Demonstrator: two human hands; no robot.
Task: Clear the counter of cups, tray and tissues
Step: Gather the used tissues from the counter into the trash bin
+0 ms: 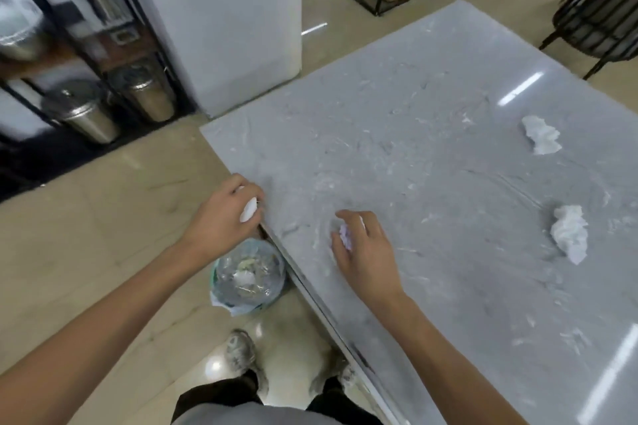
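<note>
The left hand (221,214) grips a white tissue (249,210) at the table (431,134) edge, above a lined bin (247,276). The right hand (366,248) closes on a crumpled tissue (346,235). Two more tissues lie right, one far (540,134), one nearer (569,233).

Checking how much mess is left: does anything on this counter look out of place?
Yes. Two crumpled tissues lie loose on the grey counter: one far right, one nearer. Each hand, left and right, grips another tissue. No cups or tray in view.
</note>
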